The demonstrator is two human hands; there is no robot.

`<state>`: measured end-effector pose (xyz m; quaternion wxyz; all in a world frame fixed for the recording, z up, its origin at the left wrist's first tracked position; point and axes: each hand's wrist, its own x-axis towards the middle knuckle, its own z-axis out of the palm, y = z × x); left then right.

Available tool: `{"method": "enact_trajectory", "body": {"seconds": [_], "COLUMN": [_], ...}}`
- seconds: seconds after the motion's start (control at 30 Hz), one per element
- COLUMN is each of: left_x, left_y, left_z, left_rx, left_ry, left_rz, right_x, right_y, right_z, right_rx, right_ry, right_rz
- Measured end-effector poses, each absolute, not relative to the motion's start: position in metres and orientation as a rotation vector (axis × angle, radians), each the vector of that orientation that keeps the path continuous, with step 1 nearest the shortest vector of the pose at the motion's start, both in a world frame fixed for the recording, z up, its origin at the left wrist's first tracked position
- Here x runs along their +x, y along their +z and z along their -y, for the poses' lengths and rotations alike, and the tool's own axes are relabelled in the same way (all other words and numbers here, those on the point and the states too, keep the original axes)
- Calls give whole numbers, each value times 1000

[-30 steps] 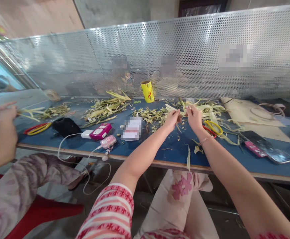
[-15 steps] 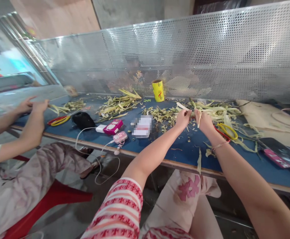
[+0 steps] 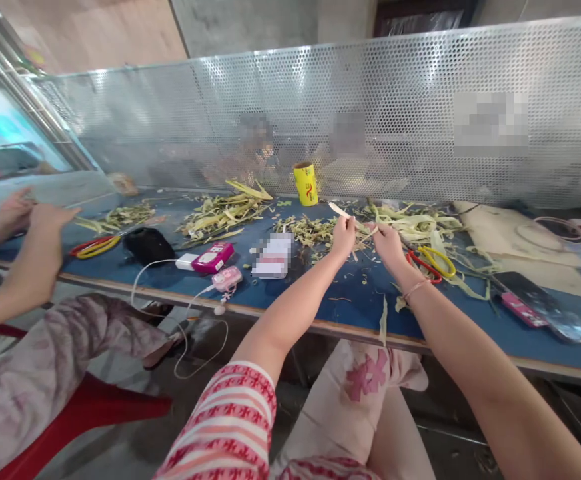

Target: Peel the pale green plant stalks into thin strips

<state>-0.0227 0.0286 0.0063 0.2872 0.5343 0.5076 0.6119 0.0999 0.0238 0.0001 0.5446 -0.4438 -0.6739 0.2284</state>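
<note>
My left hand is closed on a pale plant strip, whose flat end sticks up beyond the fingers. Close beside it, my right hand pinches the strip's other part, a thin piece stretching between the two hands. Both are held just over the blue table. Behind my right hand lies a heap of long greenish-yellow strips. Short curled scraps are spread to the left of my left hand. Loop handles in red and yellow, probably scissors, rest by my right wrist.
A yellow printed roll stands near the perforated metal screen. Phones lie at right beside cardboard. A magenta box, black pouch and white cable are leftward. A co-worker's hands are at far left.
The view has shifted slightly, moving the table's things leftward. My hands have drawn a little apart with the strip between them. The co-worker's hands have risen slightly.
</note>
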Motion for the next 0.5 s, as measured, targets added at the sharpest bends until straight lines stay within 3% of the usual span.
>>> {"method": "enact_trajectory", "body": {"seconds": [0.2,0.4,0.5], "left_x": [-16,-7,-9], "left_y": [8,9,7], "left_z": [-23,-17,-22], "left_rx": [1508,1210,1096], "left_ry": [1597,1584,1609], "left_rz": [-1310,-1158,-1115], "right_x": [100,104,102], "right_y": [11,25,29], "right_z": [-17,-8,-4], "right_rx": [-1055,-925,-863], "right_ry": [846,1351,1419], "right_rz": [1259,931,929]}}
